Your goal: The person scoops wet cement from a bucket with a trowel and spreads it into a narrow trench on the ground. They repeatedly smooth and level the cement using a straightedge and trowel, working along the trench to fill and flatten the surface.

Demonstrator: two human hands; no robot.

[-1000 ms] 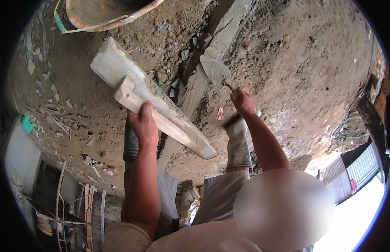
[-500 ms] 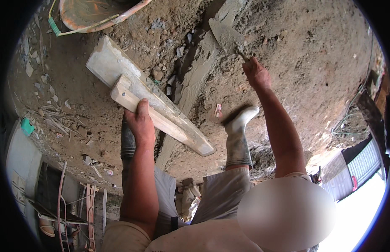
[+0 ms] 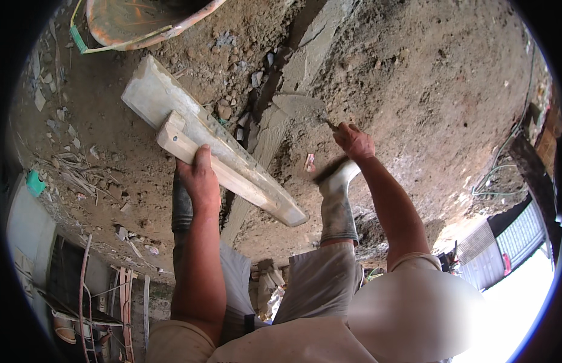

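Observation:
My left hand [image 3: 200, 184] is closed around the pale wooden bar handle of a long, tapered wooden float [image 3: 163, 91], held tilted above the ground. A grey film of mortar coats its board. My right hand [image 3: 355, 144] grips the handle of a pointing trowel [image 3: 299, 106], whose mortar-coated blade lies flat against a strip of wet mortar [image 3: 320, 45]. The blade's outline blends into the mortar. This strip runs diagonally from the far middle down towards my legs, beneath the float's narrow end.
A muddy orange bucket [image 3: 169, 35] with a rope handle stands at far left. Beside the mortar strip runs a trench holding broken stones [image 3: 243, 119]. My white rubber boot [image 3: 336, 196] stands right of the strip. Scaffold frames [image 3: 84, 296] lean at lower left; a thin cable curves at right.
My right hand has drawn the trowel nearer and slightly left, along the mortar strip, leaving a smoothed patch. My left hand and the float have barely shifted.

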